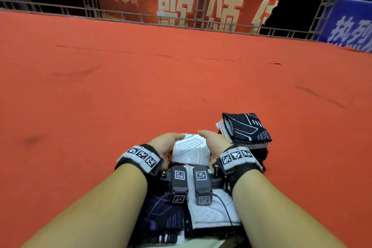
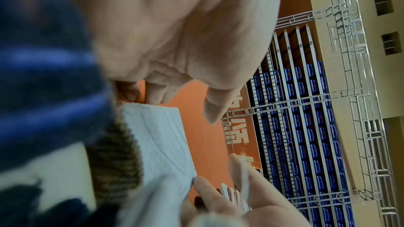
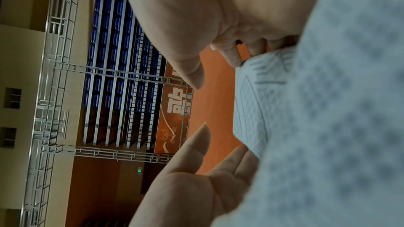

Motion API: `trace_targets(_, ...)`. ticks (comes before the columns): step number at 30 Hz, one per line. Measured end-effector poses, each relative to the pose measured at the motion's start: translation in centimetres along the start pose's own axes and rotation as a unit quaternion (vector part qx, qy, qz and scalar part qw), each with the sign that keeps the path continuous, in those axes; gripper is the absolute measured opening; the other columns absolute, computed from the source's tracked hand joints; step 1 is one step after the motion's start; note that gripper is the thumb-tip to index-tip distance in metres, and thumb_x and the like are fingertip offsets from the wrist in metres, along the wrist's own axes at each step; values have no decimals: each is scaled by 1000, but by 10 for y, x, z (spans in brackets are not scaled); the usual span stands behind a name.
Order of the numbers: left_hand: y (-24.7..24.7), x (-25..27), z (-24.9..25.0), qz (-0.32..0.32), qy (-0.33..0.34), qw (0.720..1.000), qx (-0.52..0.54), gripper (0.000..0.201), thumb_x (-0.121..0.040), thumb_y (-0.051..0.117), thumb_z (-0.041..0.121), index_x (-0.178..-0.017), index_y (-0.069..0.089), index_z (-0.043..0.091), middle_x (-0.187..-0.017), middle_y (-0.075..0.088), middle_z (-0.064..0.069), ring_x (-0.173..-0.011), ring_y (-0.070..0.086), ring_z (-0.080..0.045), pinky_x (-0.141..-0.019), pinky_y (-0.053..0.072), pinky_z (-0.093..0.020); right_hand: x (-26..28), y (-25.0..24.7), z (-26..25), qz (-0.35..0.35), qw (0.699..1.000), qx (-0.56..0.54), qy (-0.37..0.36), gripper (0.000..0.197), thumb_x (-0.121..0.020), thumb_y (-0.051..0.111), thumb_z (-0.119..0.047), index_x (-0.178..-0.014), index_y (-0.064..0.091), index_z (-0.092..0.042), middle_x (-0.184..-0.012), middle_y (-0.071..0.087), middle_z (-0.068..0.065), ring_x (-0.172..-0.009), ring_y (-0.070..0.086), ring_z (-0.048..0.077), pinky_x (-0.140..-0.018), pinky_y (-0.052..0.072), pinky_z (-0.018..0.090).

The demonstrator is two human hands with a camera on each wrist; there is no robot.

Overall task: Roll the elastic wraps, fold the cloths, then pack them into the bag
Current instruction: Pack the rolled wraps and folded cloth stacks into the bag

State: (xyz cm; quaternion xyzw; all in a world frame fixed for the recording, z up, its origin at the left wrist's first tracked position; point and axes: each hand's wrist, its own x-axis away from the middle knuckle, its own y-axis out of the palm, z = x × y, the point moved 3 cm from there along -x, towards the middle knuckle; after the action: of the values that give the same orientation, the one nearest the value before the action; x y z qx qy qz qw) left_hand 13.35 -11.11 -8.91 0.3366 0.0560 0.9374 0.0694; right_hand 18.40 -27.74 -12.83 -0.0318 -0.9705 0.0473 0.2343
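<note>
White cloth (image 1: pixel 190 152) low centre of frame, mid-fold, left hand (image 1: pixel 165 145) and right hand (image 1: pixel 213 142) gripping its side edges with fingers curled under; folded pile (image 1: pixel 246 127) just right; next likely needs folding over flat, then stacking.

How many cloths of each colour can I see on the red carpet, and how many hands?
White cloths: 2, one between both hands, one flat beneath the wrists
Dark patterned cloths: 2, one topping the stack on the right, one under the left arm
Hands: 2, left, right
Total: 6; the stack's lower layers cannot be counted.
</note>
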Motion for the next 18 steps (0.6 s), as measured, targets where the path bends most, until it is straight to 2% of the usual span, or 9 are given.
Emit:
trace_targets(2,-4,-8,-2,-7,-10,1000,-7,32,-102,53,32,-113,69,8,-95,77,-11,-66,74,-25,-57,60,-32,7,1,-5,0,1000,-11,-12,44,-53,75,-52,-85,72,-22,-116,72,10,-112,66,33,-101,51,52)
trace_targets(4,-5,-6,-2,-5,-30,1000,-1,39,-100,55,36,-123,66,6,-109,75,-13,-78,74,-28,-71,61,-36,16,3,-9,6,1000,-19,-18,31,-60,74,-48,-74,73,-20,-108,75,8,-106,68,32,-100,51,54)
trace_targets(6,-6,-4,-1,-4,-38,999,-19,48,-97,59,39,-132,60,7,-117,73,-17,-90,73,-31,-82,59,-43,26,4,-14,14,999,-8,-31,18,-75,73,-40,-76,70,-23,-118,69,2,-110,65,30,-103,49,52)
trace_targets(7,-8,-8,-2,-1,-39,999,-19,52,-95,61,40,-136,56,8,-117,72,-18,-94,74,-32,-83,59,-46,32,5,-17,19,999,16,-48,14,-82,71,-36,-84,70,-22,-122,64,0,-115,61,29,-106,46,50)
trace_targets(9,-9,-11,-3,0,-41,999,-20,57,-95,62,42,-139,52,8,-116,72,-18,-99,74,-34,-81,60,-47,34,6,-17,21,997,36,-66,25,-90,69,-29,-110,69,-14,-129,62,7,-113,56,26,-107,44,46)
trace_targets(11,-9,-14,-4,-8,-43,999,-25,55,-97,59,42,-137,52,6,-114,73,-19,-99,73,-33,-82,60,-45,34,7,-18,21,995,56,-76,37,-91,68,-23,-125,62,-10,-123,63,7,-108,56,23,-101,45,42)
trace_targets(13,-11,-16,-4,-13,-40,999,-28,53,-98,58,42,-136,53,6,-113,73,-19,-97,74,-33,-83,59,-45,31,10,-16,11,994,89,-60,43,-86,69,-22,-126,60,-10,-117,64,7,-109,61,26,-102,49,45)
trace_targets(16,-10,-17,-3,-25,-31,999,-20,43,-100,56,37,-129,60,6,-111,74,-17,-89,75,-32,-78,61,-44,19,7,-8,-3,993,112,-20,65,-63,71,-28,-123,65,-6,-120,67,15,-112,65,35,-97,54,51)
trace_targets(18,-10,-16,-4,-22,-34,999,-9,39,-100,56,35,-124,62,5,-110,74,-17,-90,74,-33,-82,59,-46,14,3,-6,-7,993,117,-4,58,-65,71,-23,-120,67,-6,-123,67,15,-116,65,34,-97,55,50)
